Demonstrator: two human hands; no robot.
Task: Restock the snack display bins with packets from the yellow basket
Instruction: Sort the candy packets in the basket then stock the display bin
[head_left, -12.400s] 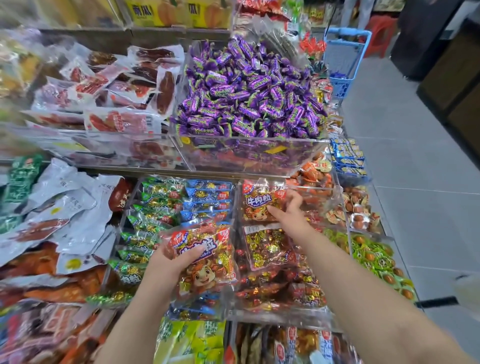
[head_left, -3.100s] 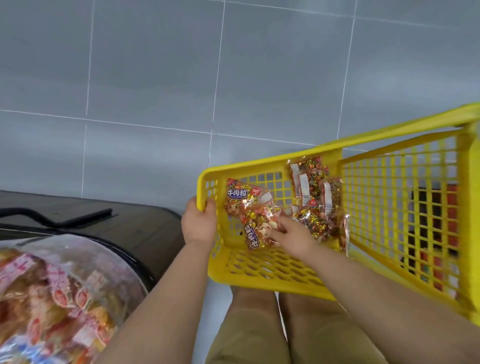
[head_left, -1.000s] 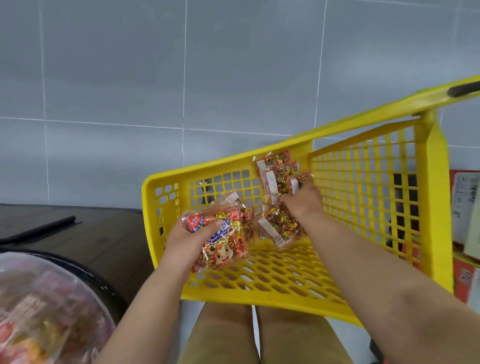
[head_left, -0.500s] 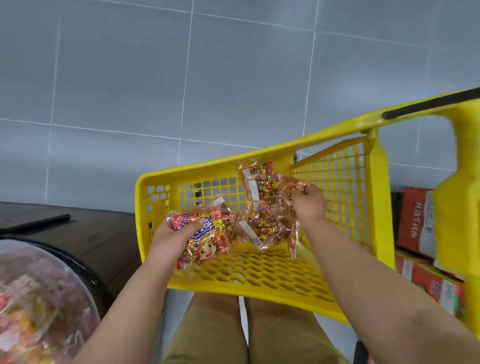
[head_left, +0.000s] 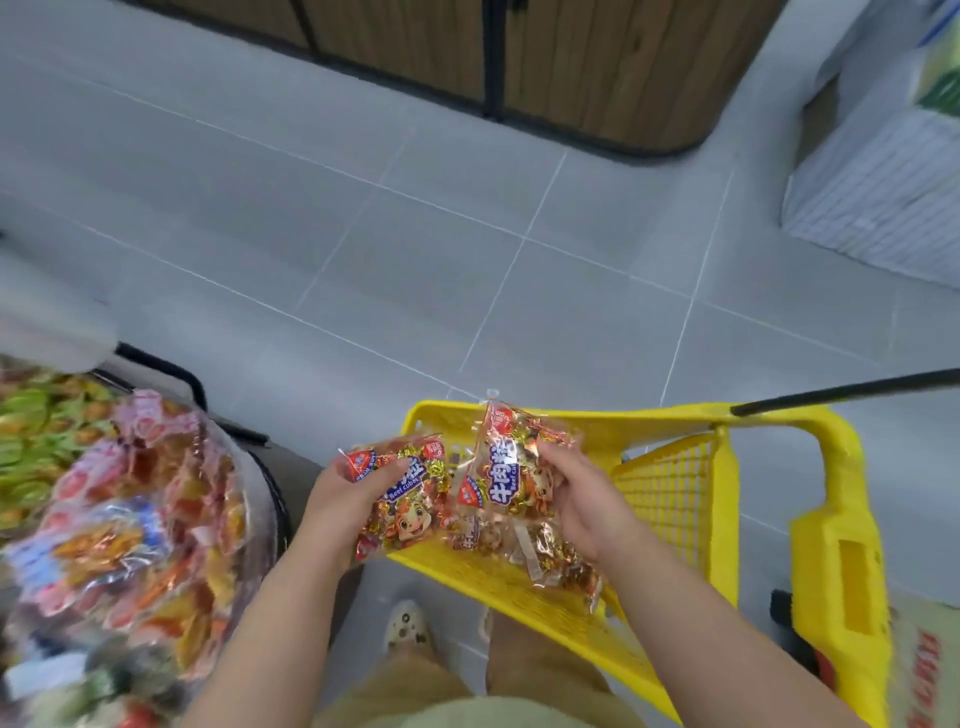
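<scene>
here, the left hand has its fingers curled round one beef-cube packet, while the right hand clutches a loose bunch of packets just above the tilted yellow basket; the snack display bins lie to the left, blurred. likely fault: the bunch is gripped only near its top, so the lower packets hanging beneath may slip free onto the floor during the carry across.
</scene>
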